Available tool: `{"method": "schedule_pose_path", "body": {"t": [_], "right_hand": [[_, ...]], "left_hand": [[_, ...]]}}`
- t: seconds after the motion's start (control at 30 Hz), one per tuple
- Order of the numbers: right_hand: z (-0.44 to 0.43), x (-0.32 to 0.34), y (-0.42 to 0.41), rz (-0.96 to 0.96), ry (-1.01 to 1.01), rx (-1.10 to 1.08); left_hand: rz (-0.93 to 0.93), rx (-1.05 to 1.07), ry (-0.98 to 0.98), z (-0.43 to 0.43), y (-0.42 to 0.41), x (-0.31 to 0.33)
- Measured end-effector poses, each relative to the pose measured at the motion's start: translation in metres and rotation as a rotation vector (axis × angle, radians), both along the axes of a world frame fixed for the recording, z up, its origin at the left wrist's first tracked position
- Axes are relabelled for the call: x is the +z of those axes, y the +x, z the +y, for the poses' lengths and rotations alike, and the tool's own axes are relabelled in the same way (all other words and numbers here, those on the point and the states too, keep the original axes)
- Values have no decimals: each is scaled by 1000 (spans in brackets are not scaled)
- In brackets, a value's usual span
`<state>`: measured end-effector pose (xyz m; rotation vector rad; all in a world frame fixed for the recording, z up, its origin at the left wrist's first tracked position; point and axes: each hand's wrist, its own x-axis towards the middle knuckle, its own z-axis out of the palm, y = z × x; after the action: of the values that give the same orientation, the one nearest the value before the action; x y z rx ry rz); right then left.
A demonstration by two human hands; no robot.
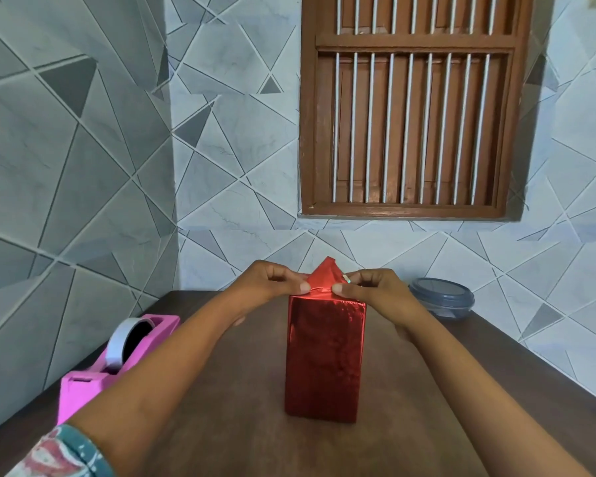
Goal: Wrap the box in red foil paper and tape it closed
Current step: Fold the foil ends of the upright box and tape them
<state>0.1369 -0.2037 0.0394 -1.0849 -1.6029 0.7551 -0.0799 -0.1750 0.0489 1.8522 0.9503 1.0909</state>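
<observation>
As we face the brown bench [221, 425], red-foil box [324, 359] upright at its middle, pink tape dispenser [93, 383] at left, lidded tub [441, 297] back right, our left hand [276, 280] and right hand [372, 287] both pinching the top foil flap [326, 275].

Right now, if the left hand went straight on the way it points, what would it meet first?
The left hand would probably meet the upright triangular red foil flap, which it already touches.

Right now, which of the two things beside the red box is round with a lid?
The grey-blue container, on the far right; the pink tape dispenser on the left is blocky.
</observation>
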Motion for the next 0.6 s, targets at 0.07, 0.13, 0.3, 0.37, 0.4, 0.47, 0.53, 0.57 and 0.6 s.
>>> {"method": "schedule_pose_path", "body": {"t": [0.07,0.13,0.3,0.37,0.4,0.47,0.53,0.57,0.6], "right_hand": [[3,-1,-3,55,-23,-17],[5,0,-6,82,-27,-54],[10,2,-16,-2,57,-201],[11,3,-17,-77,92,-276],[12,4,-17,-86,91,-301],[11,7,-15,-92,77,-316],[12,11,-14,-155,81,-342],[14,12,-13,-184,89,-355],[15,13,-14,-201,100,-360]], "left_hand": [[3,12,-29,3,2,2],[-4,45,-78,6,4,4],[19,156,-79,8,12,7],[68,184,-16,7,16,9],[78,190,1,7,17,9],[103,180,40,7,18,10],[187,159,153,6,18,10],[251,149,236,7,18,10],[311,130,320,7,17,9]]}}
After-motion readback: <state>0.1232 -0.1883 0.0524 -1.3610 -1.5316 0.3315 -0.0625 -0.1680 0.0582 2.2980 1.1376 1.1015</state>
